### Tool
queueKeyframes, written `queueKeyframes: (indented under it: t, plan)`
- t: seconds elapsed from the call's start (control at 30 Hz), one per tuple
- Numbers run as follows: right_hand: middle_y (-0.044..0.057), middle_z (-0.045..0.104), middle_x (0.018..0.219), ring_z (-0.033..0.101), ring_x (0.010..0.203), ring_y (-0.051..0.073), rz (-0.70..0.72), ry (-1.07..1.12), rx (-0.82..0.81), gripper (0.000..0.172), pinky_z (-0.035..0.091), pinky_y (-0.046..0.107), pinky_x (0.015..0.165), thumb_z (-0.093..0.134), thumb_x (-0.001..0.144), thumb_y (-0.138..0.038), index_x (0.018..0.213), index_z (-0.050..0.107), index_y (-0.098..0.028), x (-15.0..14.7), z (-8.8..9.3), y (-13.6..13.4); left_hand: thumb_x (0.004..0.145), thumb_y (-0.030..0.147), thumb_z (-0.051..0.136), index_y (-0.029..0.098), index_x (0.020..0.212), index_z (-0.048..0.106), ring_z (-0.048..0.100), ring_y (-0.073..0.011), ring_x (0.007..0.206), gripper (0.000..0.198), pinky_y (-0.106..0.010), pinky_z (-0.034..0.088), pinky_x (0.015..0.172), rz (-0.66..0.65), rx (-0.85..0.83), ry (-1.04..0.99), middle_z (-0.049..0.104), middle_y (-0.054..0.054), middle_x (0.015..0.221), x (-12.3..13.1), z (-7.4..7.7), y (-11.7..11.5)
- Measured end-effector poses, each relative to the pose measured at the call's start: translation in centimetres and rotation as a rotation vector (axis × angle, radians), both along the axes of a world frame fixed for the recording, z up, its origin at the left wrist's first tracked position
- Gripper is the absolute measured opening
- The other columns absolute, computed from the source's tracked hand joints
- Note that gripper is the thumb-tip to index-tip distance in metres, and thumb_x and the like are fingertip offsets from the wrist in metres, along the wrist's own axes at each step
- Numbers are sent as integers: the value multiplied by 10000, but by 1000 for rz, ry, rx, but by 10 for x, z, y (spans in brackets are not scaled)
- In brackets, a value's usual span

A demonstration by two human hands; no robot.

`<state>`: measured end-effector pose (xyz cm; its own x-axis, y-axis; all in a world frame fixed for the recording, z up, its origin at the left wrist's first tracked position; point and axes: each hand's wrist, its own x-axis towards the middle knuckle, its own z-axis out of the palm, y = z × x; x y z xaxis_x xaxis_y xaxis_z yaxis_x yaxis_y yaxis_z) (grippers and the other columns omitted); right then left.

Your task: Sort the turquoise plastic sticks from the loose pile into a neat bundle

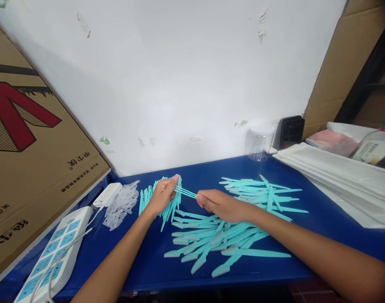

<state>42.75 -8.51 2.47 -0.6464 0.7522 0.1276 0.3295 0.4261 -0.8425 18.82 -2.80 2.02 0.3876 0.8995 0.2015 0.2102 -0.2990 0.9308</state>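
Thin turquoise sticks [186, 192] stretch between my two hands above the blue table. My left hand [163, 194] pinches their left end, beside a pile of turquoise sticks [144, 198]. The fingers of my right hand [216, 203] are closed round their right end. Below and right of my right hand lies a loose heap of turquoise blade-tipped sticks [198, 240]. Another such heap [252, 187] is behind my right forearm. How many sticks I hold is too small to tell.
Small clear plastic pieces [124, 204] lie at left, near a white box [107, 194] and a white power strip [58, 252] with cables. A clear jar [260, 145] stands by the wall. White sheets [340, 181] lie at right. A large cardboard box [37, 147] leans at left.
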Motion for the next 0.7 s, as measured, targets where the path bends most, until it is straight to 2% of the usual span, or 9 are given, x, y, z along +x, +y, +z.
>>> queueKeyframes:
  t: [0.2,0.4,0.47,0.57,0.6,0.63,0.7]
  plan:
    - [-10,431,730,367,618,138,16,29,-5,541,354,268,580,225,1033,-659,818,436,-209,3,-5,6,977,597,464,226,603,237,167,-76,459,574,-260,141,453,70,54,77,190,66,519,-5,-1,4]
    - [-4,440,746,370,625,143,5,-9,43,516,345,271,584,222,1049,-620,827,445,-212,4,-1,6,968,587,485,222,603,262,187,-72,452,562,-239,158,449,82,47,73,214,68,521,-11,-1,12]
    - [-4,439,747,371,624,144,-20,-21,63,497,339,274,590,223,1059,-591,819,438,-213,9,1,8,952,588,507,223,591,276,204,-71,439,563,-233,172,444,171,54,9,229,71,514,-26,6,19]
    - [-7,440,753,381,636,144,-119,-18,104,456,342,277,611,244,1071,-542,807,419,-215,19,3,15,940,594,492,234,598,248,198,-77,427,553,-234,185,436,413,160,-116,203,79,511,-64,24,30]
    - [-8,444,753,381,636,144,-150,-17,125,445,342,277,614,246,1073,-530,807,415,-216,21,3,18,946,594,465,236,601,241,206,-83,428,545,-239,195,439,493,215,-87,201,76,510,-77,30,33]
    - [-8,450,752,384,636,145,-172,-20,143,436,341,277,616,246,1075,-518,810,416,-217,23,2,20,955,594,438,235,598,238,230,-91,437,544,-245,208,452,570,288,13,222,65,504,-90,36,35]
    - [-10,462,744,390,632,146,-196,-42,171,425,338,276,616,242,1078,-499,818,425,-218,25,0,23,971,574,398,225,571,258,284,-114,472,549,-267,223,494,692,452,366,281,32,497,-113,43,38]
